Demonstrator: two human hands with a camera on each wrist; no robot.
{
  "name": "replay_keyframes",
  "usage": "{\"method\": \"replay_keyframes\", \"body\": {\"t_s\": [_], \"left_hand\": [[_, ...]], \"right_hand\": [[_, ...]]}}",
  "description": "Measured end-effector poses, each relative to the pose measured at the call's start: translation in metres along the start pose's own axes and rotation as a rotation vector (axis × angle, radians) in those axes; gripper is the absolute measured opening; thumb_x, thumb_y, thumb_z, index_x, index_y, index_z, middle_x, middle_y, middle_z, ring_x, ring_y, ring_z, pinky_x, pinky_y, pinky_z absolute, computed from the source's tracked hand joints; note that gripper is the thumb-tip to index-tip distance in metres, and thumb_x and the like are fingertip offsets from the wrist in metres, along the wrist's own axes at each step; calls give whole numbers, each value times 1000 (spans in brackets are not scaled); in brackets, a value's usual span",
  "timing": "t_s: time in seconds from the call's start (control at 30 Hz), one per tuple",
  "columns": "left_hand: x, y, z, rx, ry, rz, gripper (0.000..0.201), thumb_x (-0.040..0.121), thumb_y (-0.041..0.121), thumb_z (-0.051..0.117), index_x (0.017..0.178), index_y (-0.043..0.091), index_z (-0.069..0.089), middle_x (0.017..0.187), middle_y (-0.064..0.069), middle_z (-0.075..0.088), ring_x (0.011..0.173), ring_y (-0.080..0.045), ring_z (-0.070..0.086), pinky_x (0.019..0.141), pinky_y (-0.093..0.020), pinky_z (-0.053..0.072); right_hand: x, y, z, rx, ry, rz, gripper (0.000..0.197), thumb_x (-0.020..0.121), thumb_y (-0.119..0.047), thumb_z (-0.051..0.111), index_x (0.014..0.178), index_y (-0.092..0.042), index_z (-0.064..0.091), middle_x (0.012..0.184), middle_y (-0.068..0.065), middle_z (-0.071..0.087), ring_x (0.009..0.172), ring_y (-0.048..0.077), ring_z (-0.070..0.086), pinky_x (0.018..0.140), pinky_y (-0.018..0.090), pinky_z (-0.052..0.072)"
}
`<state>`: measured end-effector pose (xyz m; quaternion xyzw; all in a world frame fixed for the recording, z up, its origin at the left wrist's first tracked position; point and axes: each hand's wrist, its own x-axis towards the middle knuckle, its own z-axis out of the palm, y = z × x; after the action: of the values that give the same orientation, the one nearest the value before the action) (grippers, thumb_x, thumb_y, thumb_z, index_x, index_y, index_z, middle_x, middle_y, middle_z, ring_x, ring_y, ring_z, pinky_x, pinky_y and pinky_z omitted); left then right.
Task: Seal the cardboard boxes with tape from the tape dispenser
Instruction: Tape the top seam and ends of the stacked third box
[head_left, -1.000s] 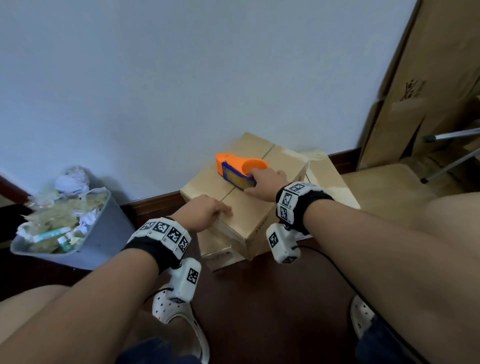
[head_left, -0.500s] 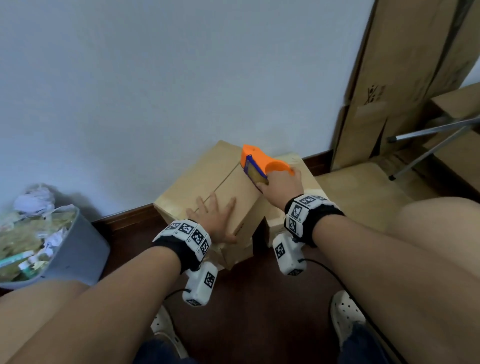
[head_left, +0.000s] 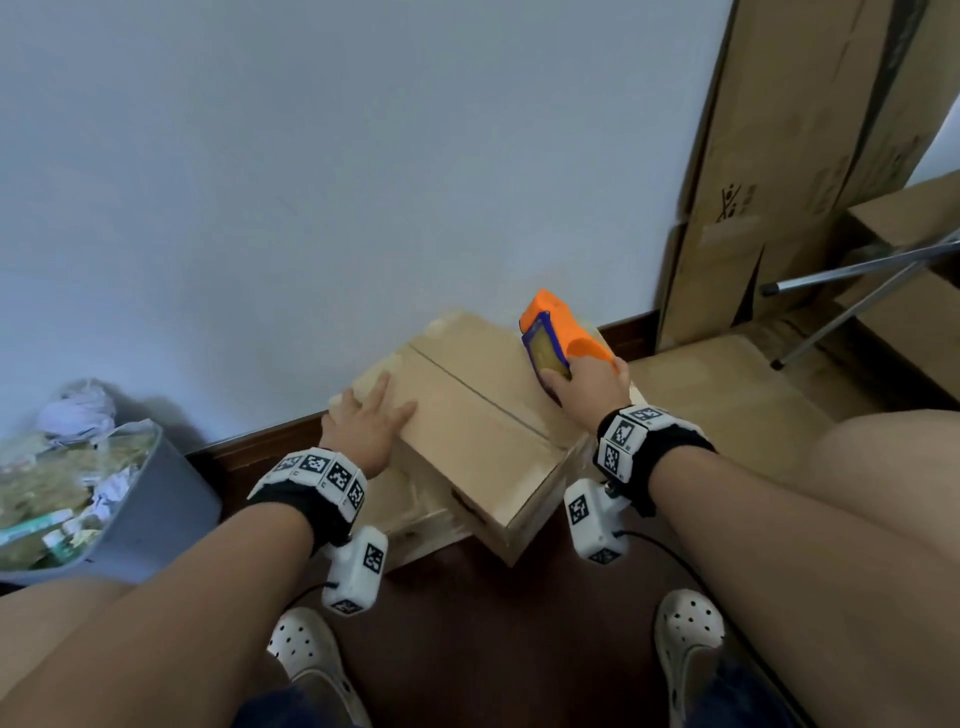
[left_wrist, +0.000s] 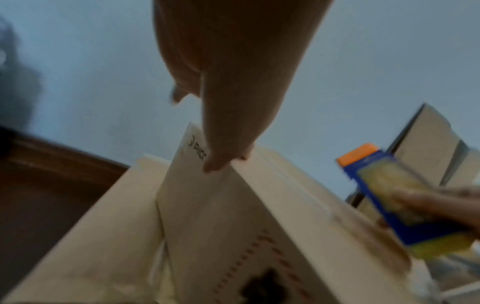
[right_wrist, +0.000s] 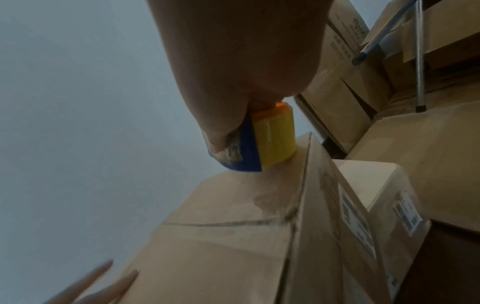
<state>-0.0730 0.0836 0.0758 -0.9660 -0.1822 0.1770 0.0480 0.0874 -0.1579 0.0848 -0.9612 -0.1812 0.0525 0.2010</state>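
Seam (head_left: 480, 397) of top box (head_left: 467, 431) runs diagonally — tape dispenser (head_left: 558, 338), gripped by right hand (head_left: 587, 384), sits right of it; left hand (head_left: 366, 428) is pressed flat, fingers spread.

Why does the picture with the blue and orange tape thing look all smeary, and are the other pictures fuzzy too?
Left wrist view: the tape dispenser and the right hand gripping it are streaked with motion blur, and the cardboard box looks soft. Right wrist view: sharper, though dim, with the hand in shadow. Head view: clearest, evenly lit, with straight edges bent by the wide lens.
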Motion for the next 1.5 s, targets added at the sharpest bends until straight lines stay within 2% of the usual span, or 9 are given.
{"method": "replay_keyframes", "body": {"t_s": [0.17, 0.27, 0.37, 0.47, 0.7, 0.87, 1.03, 1.3, 1.5], "left_hand": [[15, 11, -7, -223, -93, -8, 67, 96, 17, 41, 153, 27, 9, 155, -16, 6, 137, -37, 34, 112, -43, 33], [10, 14, -9, -316, -79, -33, 64, 96, 18, 43, 153, 23, 13, 154, -16, 4, 137, -37, 32, 114, -39, 29], [-6, 14, -11, -475, -81, -97, 62, 97, 28, 45, 151, 22, 16, 150, -22, 27, 130, -37, 43, 108, -39, 37], [-38, 27, -16, -819, -194, -82, 51, 99, 32, 47, 144, 30, 25, 116, -10, 60, 105, -32, 64, 86, -40, 56], [-46, 60, -24, -1106, -216, -60, 50, 94, 34, 57, 141, 31, 40, 136, -6, 47, 116, -23, 53, 96, -36, 50], [-30, 53, -35, -886, -3, 13, 53, 95, 39, 52, 145, 26, 38, 156, -5, 26, 140, -26, 31, 116, -39, 25], [-26, 64, -23, -231, -151, 245, 81, 92, 58, 45, 154, 22, 9, 162, -2, -4, 147, -33, 0, 119, -46, 0], [-3, 47, 0, -283, 83, 273, 86, 93, 36, 58, 154, 26, -1, 162, -2, 0, 143, -25, 27, 115, -40, 29], [3, 55, -4, -78, -5, 383, 60, 102, 34, 37, 152, 36, 5, 160, 14, 2, 147, -35, 8, 117, -48, 22]], "right_hand": [[0, -2, 4, -176, -178, -57, 38, 95, -51, 43, 85, -18, 58, 91, 5, 64, 106, 29, 56, 104, 41, 24], [-3, -2, -5, -243, -121, -59, 32, 97, -45, 44, 85, -18, 56, 92, 4, 64, 104, 26, 59, 105, 40, 23], [-1, 9, -8, -214, -108, 25, 44, 97, -45, 45, 135, -22, 46, 134, 4, 53, 131, 24, 43, 113, 39, 19], [-3, 14, -11, -153, -132, 98, 50, 97, -46, 44, 141, -23, 38, 138, 5, 51, 133, 25, 41, 116, 44, 17], [-14, 13, -19, 1, -261, 184, 62, 95, -50, 44, 150, -31, 22, 145, 4, 44, 136, 28, 38, 115, 46, 17], [-30, 7, -20, 127, -162, 92, 52, 93, -44, 51, 138, -18, 42, 117, 15, 63, 108, 36, 58, 101, 48, 40], [-22, 5, -16, 198, -221, 111, 37, 94, -47, 51, 103, -12, 56, 107, 13, 64, 101, 35, 58, 95, 46, 45], [-20, 9, -8, 295, -187, 97, 37, 92, -46, 53, 101, -11, 57, 102, 12, 64, 94, 34, 60, 87, 47, 51], [-20, 14, -6, 262, -141, 87, 33, 93, -44, 53, 78, -15, 48, 87, 8, 60, 88, 32, 58, 85, 41, 48]]}}
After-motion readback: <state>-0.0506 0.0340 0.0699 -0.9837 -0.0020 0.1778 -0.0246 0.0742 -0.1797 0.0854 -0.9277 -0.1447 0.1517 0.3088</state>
